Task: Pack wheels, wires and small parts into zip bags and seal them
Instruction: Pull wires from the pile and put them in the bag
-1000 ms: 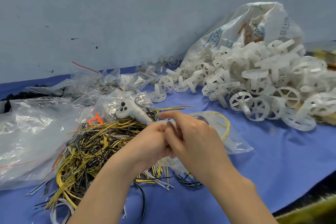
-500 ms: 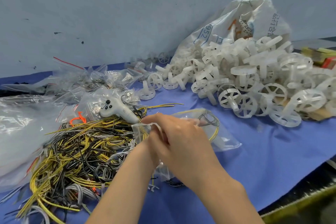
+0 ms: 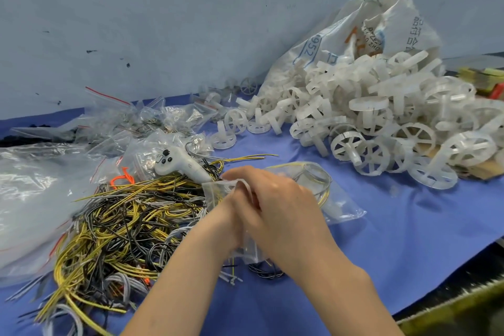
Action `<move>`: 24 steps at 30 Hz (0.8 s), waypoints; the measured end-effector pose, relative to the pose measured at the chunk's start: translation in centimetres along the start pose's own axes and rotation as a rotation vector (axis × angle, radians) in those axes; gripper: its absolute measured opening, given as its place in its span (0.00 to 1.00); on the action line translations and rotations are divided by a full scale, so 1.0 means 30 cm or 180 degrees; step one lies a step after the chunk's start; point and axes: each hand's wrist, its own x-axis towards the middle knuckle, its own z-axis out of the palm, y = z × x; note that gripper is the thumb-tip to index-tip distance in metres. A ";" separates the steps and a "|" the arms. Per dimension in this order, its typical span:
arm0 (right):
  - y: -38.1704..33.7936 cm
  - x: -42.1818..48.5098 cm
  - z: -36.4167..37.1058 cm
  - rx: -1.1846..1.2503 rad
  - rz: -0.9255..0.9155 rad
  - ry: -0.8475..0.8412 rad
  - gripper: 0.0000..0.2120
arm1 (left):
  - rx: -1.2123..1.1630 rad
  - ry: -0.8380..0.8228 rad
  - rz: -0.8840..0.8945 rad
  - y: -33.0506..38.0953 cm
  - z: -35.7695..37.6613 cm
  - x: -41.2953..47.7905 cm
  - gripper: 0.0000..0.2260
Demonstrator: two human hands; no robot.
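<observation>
Two bare forearms (no sleeves, rings or watch showing).

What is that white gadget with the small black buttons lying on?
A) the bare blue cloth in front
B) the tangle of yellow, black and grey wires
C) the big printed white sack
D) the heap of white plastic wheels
B: the white handheld controller lies with its handle on the wire pile, just behind the hands working on the clear zip bag, well apart from the wheels.
</observation>
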 end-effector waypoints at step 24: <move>-0.003 0.034 0.059 0.0259 0.0324 0.1040 0.09 | 0.8157 -0.1115 0.1360 0.540 -0.017 -0.101 0.07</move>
